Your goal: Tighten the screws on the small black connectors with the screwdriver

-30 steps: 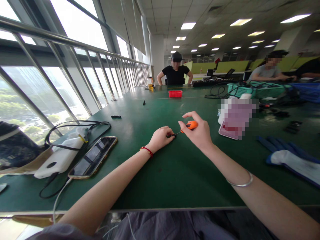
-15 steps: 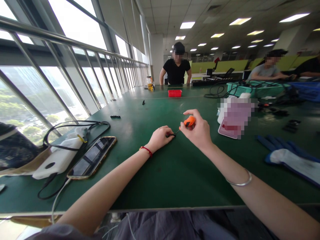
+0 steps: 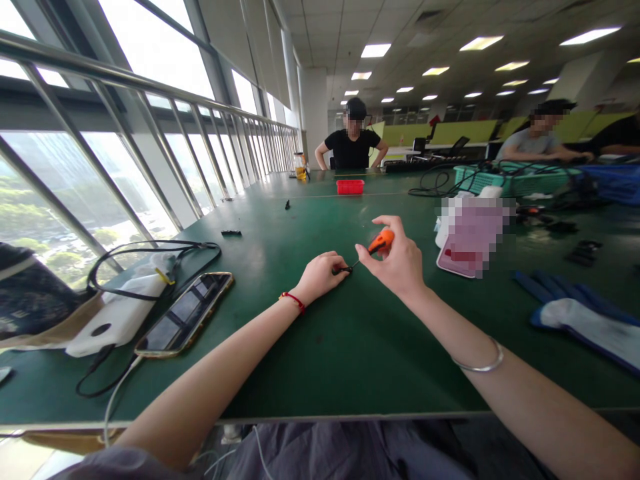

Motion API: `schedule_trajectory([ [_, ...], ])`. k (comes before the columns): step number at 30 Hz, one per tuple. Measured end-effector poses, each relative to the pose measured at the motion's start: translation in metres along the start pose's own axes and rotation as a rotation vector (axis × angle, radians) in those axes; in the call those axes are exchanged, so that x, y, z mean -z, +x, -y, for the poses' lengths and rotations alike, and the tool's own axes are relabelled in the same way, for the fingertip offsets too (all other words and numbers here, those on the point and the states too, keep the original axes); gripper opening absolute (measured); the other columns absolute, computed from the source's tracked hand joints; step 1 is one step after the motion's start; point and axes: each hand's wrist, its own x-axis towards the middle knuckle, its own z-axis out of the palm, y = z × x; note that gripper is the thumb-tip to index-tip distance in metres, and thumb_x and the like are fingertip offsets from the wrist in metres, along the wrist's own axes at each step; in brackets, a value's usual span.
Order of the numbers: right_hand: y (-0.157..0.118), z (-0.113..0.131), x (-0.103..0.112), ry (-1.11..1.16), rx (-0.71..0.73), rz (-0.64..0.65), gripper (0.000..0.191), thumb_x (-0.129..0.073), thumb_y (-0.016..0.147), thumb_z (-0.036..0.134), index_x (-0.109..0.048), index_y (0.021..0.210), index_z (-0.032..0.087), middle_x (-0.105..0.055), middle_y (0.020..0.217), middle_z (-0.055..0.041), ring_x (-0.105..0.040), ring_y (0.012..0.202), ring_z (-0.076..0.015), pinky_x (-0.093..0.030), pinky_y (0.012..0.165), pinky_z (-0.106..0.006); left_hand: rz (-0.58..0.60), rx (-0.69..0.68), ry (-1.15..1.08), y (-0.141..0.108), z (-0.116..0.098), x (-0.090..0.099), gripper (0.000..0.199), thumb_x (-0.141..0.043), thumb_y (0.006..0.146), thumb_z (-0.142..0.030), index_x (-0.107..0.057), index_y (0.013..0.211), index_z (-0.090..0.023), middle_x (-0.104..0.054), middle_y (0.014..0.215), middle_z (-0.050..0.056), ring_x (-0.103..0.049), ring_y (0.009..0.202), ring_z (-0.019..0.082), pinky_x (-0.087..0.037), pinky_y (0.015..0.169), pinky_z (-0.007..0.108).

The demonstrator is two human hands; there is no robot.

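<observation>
My left hand (image 3: 324, 275) rests on the green table, its fingers closed on a small black part (image 3: 343, 271) that they partly cover. In my right hand (image 3: 400, 263) is a screwdriver (image 3: 383, 241) with an orange and black handle. Its thin shaft slants down to the left, and the tip meets the black part or lies right beside it; I cannot tell which. The thumb and index finger of that hand stand apart around the handle, while the other fingers curl behind it.
Left of my arms lie a phone (image 3: 185, 317), a white power bank (image 3: 117, 320) and looped black cable. A red basket (image 3: 350, 187) stands ahead, before a person in black. To the right are a pink phone-like object (image 3: 470, 240), a blue-and-white glove (image 3: 580, 317) and a green basket (image 3: 520, 179).
My right thumb and index finger have shifted on the screwdriver handle, which sits slightly further right. My left hand stays put. The person opposite has lowered and spread their elbows.
</observation>
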Motion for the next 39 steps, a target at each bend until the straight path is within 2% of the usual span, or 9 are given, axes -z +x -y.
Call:
schedule_trajectory([
  [4,-0.0001,0.0000,-0.0009,0.056,0.011,0.049,0.022,-0.051,0.075,0.040,-0.056,0.088,0.023,-0.051,0.055,0.0036,-0.052,0.051,-0.0143,-0.037,0.053,-0.024,0.005,-0.002,-0.002,0.0002,0.0012,-0.0011,0.010,-0.055,0.076,-0.023,-0.064,0.079,-0.018,-0.059,0.080,0.002,-0.057,0.073,0.015,-0.046,0.067,0.025],
  [9,-0.0011,0.0014,-0.0009,0.065,0.061,-0.011,0.044,-0.056,0.069,0.039,-0.047,0.108,0.021,-0.058,0.073,0.0011,-0.052,0.056,-0.0139,-0.037,0.051,-0.024,-0.011,-0.005,0.004,-0.0002,0.0019,-0.0013,0.011,-0.055,0.077,-0.025,-0.063,0.077,-0.018,-0.058,0.079,0.002,-0.056,0.071,0.014,-0.045,0.065,0.024],
  [14,-0.0017,0.0025,-0.0002,0.035,0.012,0.058,0.027,-0.051,0.075,0.045,-0.056,0.088,0.022,-0.051,0.054,0.0040,-0.050,0.050,-0.0137,-0.036,0.052,-0.024,-0.001,-0.004,0.001,-0.0005,0.0018,-0.0010,0.010,-0.055,0.077,-0.024,-0.063,0.078,-0.018,-0.059,0.080,0.002,-0.056,0.073,0.014,-0.045,0.067,0.024],
  [16,-0.0018,0.0019,-0.0003,0.067,0.034,0.061,0.025,-0.051,0.075,0.040,-0.055,0.092,0.022,-0.051,0.056,0.0039,-0.050,0.050,-0.0133,-0.036,0.053,-0.024,-0.003,-0.005,-0.003,-0.0007,0.0019,-0.0010,0.010,-0.055,0.077,-0.024,-0.063,0.077,-0.018,-0.059,0.080,0.002,-0.057,0.073,0.014,-0.045,0.067,0.024],
  [20,-0.0013,0.0012,-0.0006,0.044,0.039,0.007,0.044,-0.056,0.068,0.039,-0.049,0.108,0.021,-0.055,0.066,0.0021,-0.053,0.056,-0.0151,-0.037,0.052,-0.024,-0.007,-0.004,0.000,-0.0006,0.0022,-0.0011,0.010,-0.055,0.077,-0.025,-0.063,0.076,-0.018,-0.058,0.079,0.002,-0.056,0.072,0.015,-0.045,0.066,0.025],
  [25,-0.0012,0.0005,-0.0013,0.033,-0.011,0.057,0.025,-0.051,0.075,0.044,-0.056,0.089,0.023,-0.051,0.055,0.0035,-0.051,0.051,-0.0145,-0.037,0.054,-0.025,0.000,-0.004,-0.002,-0.0002,0.0022,-0.0012,0.011,-0.055,0.077,-0.024,-0.063,0.078,-0.018,-0.059,0.080,0.002,-0.057,0.073,0.014,-0.046,0.066,0.024],
  [31,-0.0012,0.0009,-0.0018,0.075,0.046,0.023,0.044,-0.056,0.069,0.037,-0.048,0.109,0.021,-0.057,0.072,0.0014,-0.052,0.056,-0.0138,-0.037,0.052,-0.024,-0.004,0.002,-0.004,-0.0002,0.0017,-0.0014,0.010,-0.055,0.077,-0.025,-0.063,0.078,-0.018,-0.059,0.080,0.002,-0.057,0.073,0.014,-0.046,0.067,0.024],
  [35,-0.0016,0.0023,-0.0008,0.035,-0.024,0.069,0.032,-0.053,0.073,0.045,-0.055,0.094,0.022,-0.050,0.054,0.0042,-0.051,0.051,-0.0147,-0.036,0.053,-0.025,0.002,0.006,-0.003,-0.0002,0.0013,-0.0012,0.010,-0.056,0.077,-0.024,-0.063,0.078,-0.018,-0.059,0.080,0.002,-0.057,0.073,0.014,-0.045,0.067,0.024],
  [39,-0.0019,0.0018,-0.0013,0.109,0.017,0.065,0.029,-0.052,0.073,0.038,-0.054,0.097,0.022,-0.053,0.061,0.0033,-0.051,0.054,-0.0135,-0.038,0.054,-0.025,-0.005,-0.004,-0.005,-0.0003,0.0023,-0.0016,0.010,-0.055,0.077,-0.024,-0.063,0.078,-0.018,-0.058,0.080,0.002,-0.056,0.073,0.014,-0.045,0.066,0.024],
])
